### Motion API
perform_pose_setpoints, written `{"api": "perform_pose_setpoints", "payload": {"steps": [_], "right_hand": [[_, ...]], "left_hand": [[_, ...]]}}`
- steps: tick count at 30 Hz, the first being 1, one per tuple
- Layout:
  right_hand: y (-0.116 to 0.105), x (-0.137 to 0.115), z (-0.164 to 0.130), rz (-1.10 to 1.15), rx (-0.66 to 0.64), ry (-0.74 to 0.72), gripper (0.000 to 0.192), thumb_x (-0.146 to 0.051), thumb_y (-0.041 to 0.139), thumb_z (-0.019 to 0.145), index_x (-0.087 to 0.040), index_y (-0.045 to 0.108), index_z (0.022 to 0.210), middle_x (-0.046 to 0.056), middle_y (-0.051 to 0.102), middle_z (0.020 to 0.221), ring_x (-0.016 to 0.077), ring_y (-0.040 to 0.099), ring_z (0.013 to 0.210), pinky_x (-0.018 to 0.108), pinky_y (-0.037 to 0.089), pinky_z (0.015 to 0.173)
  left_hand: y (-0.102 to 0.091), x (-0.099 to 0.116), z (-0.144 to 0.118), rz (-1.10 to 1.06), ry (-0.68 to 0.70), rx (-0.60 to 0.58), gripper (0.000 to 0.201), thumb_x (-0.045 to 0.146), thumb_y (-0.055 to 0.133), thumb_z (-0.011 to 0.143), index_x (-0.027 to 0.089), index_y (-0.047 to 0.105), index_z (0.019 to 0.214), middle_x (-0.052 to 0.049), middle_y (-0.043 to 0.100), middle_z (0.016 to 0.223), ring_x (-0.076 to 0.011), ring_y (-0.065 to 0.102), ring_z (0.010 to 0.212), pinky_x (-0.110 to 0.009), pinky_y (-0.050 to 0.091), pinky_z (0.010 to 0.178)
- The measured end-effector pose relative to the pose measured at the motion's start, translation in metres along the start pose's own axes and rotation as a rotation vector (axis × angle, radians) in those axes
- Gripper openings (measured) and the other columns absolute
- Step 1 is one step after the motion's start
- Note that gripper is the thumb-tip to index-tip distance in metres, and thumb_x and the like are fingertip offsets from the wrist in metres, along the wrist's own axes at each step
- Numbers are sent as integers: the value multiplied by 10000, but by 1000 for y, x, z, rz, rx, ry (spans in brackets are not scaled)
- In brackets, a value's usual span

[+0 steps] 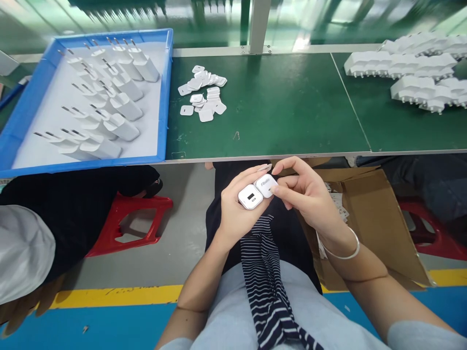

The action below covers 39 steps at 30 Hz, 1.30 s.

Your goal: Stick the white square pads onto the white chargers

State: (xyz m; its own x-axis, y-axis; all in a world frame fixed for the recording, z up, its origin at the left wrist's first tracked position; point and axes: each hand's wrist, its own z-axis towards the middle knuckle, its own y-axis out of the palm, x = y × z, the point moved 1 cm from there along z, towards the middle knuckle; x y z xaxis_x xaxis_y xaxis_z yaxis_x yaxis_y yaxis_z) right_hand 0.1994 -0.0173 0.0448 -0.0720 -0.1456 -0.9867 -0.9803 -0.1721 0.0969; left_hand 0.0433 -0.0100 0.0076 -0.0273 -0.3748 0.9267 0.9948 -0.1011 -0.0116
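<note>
Two white phone chargers lie side by side in my left hand, its fingers closed around them with their end faces up. One charger shows a dark rectangular slot and a smaller one. The other charger has grey lettering and a small port on its face. My right hand has curled fingers, with the thumb and index fingertips at the right edge of the lettered charger. Above, on the green table, lies a loose heap of thin white cover plates with small slots.
A blue-rimmed tray at left holds several upright white chargers with metal pins. Rows of white chargers lie at the far right of the green table. Below are a cardboard box, a red stool and a seated person at left.
</note>
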Motion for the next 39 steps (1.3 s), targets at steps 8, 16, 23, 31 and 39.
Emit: {"api": "perform_pose_setpoints", "payload": {"steps": [8,16,23,31,39], "right_hand": [[-9,-4,4,-101,-109,71,222,-271,713,906,-238,526,1022,-130,365,481,59,246,429,217,163,440],[-15,3,13,-3,-68,97,404,-341,829,820,-238,489,1013,-118,493,507,54,357,445,196,223,439],[-17,8,23,-5,-64,-40,238,-391,714,925,-230,556,1002,-87,499,551,77,425,507,206,301,464],[-17,11,18,-346,102,-251,123,-323,764,880,-239,687,926,-2,698,842,129,633,669,236,496,495],[-10,-11,-4,-378,289,-290,257,-189,716,912,-271,728,1155,-15,728,746,111,640,571,243,553,488]], "left_hand": [[-3,-2,-1,-24,-6,-20,413,158,850,754,242,754,1147,-83,739,1253,-230,704,1173,-420,582,1051],[-9,-9,0,-155,-63,-95,443,165,875,720,250,761,1140,-85,742,1249,-257,683,1217,-465,548,1090],[-12,-6,1,-206,-91,-111,488,152,896,684,246,765,1144,-90,735,1262,-255,675,1227,-435,541,1101],[-12,-6,0,-186,-68,-120,475,170,877,716,267,751,1164,-79,728,1284,-255,687,1223,-444,567,1076],[-8,-6,0,137,68,40,410,180,805,801,232,724,1200,-85,723,1298,-243,691,1219,-440,561,1082]]}}
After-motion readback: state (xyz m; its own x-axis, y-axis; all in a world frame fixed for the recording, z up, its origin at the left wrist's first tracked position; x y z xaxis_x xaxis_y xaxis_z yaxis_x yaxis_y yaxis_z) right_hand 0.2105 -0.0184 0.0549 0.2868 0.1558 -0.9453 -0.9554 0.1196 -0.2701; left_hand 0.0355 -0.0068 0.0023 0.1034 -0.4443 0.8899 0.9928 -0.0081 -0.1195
